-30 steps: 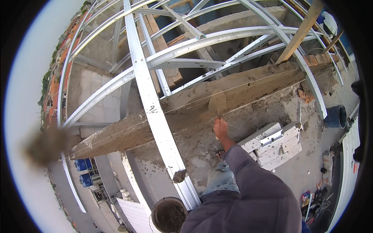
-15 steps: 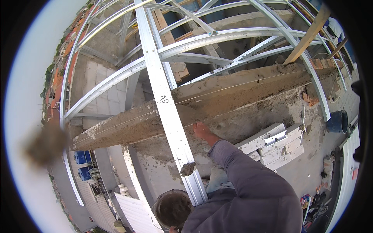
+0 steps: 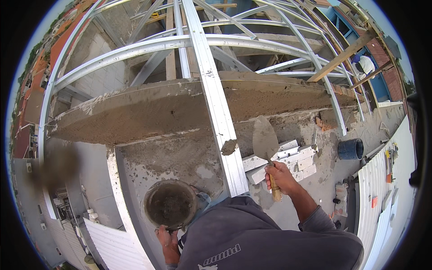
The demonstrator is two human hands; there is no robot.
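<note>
My right hand [image 3: 280, 177] is closed round the wooden handle of a pointed masonry trowel [image 3: 264, 138], whose grey, mortar-smeared blade points away from me. Low on the left, my left hand [image 3: 168, 238] grips the near rim of a round bucket [image 3: 150, 198] with wet mortar [image 3: 172, 205] inside. Beyond both hands runs a long wall [image 3: 166, 114] coated in rough brown mortar, with a string line along its upper part. Between the bucket and the trowel, a silvery metal beam [image 3: 220, 114] slopes over the wall toward me, carrying a lump of mortar [image 3: 229, 147].
White blocks [image 3: 288, 157] are stacked beyond my right hand. Further right stands a dark blue bucket [image 3: 350, 149]. Metal roof trusses [image 3: 180, 41] and a wooden prop [image 3: 344, 55] rise past the wall. A person in white [image 3: 365, 66] is at the far right. A dark smudge blurs the left side.
My right hand has drawn back from the wall toward me and right, bringing the trowel into plain sight. My view has shifted, showing more of the bucket and my left hand.
</note>
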